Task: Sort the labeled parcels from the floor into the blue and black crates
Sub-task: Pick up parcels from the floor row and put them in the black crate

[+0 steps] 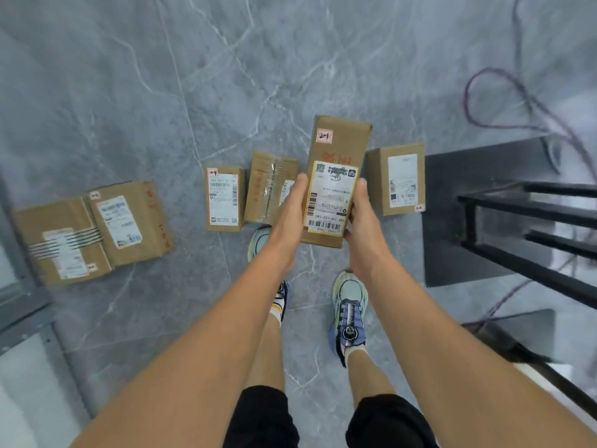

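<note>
A long cardboard parcel (336,176) with a white shipping label and a small tag reading "21" is held above the floor in front of me. My left hand (290,218) grips its left edge and my right hand (363,221) grips its right edge. On the floor behind it lie other labeled parcels: a small one (225,198), a taped one (268,185) partly hidden by my left hand, one at the right (397,179), and two overlapping large ones (93,231) at the left. No crate is clearly in view.
A black metal frame (523,221) stands at the right on a dark mat (452,221). A purple cable (504,101) loops over the grey marble floor at the upper right. A grey ledge (22,305) runs along the left edge. My feet stand under the parcel.
</note>
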Demonstrator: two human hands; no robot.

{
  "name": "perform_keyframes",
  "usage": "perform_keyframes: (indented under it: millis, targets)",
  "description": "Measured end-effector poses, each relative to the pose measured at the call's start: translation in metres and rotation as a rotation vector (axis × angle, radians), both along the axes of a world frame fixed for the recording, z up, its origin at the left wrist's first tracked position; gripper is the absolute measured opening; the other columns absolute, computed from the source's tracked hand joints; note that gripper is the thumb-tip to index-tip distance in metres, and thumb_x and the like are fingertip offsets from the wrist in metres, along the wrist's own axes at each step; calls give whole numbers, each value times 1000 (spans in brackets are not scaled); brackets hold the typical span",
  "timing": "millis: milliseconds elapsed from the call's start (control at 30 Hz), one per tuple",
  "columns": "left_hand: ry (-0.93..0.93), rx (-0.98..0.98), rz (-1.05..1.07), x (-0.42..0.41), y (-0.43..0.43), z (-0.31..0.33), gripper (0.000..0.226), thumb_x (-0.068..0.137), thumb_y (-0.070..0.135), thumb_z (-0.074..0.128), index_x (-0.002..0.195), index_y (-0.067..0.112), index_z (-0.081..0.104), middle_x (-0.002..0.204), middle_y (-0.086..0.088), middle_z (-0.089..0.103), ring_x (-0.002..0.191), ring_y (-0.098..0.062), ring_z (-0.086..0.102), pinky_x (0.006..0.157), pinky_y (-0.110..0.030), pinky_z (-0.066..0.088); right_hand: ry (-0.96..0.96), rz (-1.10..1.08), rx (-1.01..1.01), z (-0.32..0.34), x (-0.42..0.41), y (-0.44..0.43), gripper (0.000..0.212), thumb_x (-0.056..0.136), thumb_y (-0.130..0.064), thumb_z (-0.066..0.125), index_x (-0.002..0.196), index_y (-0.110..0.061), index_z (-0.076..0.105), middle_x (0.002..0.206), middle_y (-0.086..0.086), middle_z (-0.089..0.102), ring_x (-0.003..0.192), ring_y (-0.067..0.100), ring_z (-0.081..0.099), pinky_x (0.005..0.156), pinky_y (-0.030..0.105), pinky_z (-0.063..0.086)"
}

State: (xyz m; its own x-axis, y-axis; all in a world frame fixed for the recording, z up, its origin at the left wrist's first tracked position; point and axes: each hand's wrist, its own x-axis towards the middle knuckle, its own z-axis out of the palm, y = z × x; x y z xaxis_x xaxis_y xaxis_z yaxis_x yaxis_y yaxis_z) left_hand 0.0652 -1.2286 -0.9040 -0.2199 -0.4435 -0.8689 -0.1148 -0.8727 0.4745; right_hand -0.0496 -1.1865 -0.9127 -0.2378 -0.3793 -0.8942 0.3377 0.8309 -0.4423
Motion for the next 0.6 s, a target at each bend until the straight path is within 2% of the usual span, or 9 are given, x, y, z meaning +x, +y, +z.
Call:
perform_keyframes:
  millis: [67, 167, 267, 333, 433, 533, 600]
  targets:
    - [9, -33, 20, 1, -7, 44, 44, 106, 59, 28, 109, 44, 70, 105, 23, 76, 101, 6, 70, 84, -18, 51, 29, 14, -54, 41, 2, -10, 60, 110, -65, 26, 141, -32, 65, 126, -10, 77, 110, 0, 73, 90, 26, 54]
    - [36, -125, 60, 7, -20, 115, 46, 107, 56, 27, 104, 49, 72, 106, 28, 74, 104, 9, 68, 90, -22, 48, 49, 51, -154, 106, 6, -29, 62, 108, -68, 27, 143, -32, 64, 130, -9, 76, 119, 7, 71, 103, 34, 55]
    - [50, -185, 117, 17, -30, 184, 46, 109, 54, 26, 102, 52, 71, 104, 31, 73, 102, 12, 67, 94, -26, 47, 38, 105, -251, 177, 9, -47, 61, 108, -67, 26, 144, -34, 64, 132, -10, 75, 121, 7, 70, 96, 29, 53]
    - [55, -247, 159, 25, -34, 236, 41, 108, 54, 25, 111, 51, 66, 107, 32, 72, 105, 12, 66, 100, -29, 46, 20, 147, -313, 229, 12, -57, 65, 105, -71, 26, 142, -35, 65, 131, -9, 75, 123, 9, 70, 100, 33, 52]
    - [53, -357, 210, 35, -35, 318, 37, 108, 54, 23, 117, 52, 59, 106, 37, 70, 103, 17, 64, 92, -23, 45, 2, 242, -419, 311, 20, -68, 67, 101, -75, 25, 140, -39, 65, 129, -10, 75, 122, 9, 70, 93, 30, 51]
    - [36, -466, 266, 47, -24, 399, 37, 106, 58, 25, 120, 54, 59, 113, 34, 70, 111, 11, 63, 88, -19, 47, 1, 323, -525, 391, 32, -69, 65, 102, -73, 25, 139, -39, 66, 127, -10, 76, 119, 9, 71, 94, 31, 52]
    - [3, -543, 319, 59, -12, 447, 38, 104, 63, 26, 120, 57, 60, 120, 30, 69, 118, 8, 61, 97, -24, 46, 15, 381, -597, 440, 45, -67, 64, 104, -71, 24, 140, -38, 65, 129, -9, 75, 120, 10, 71, 93, 31, 52]
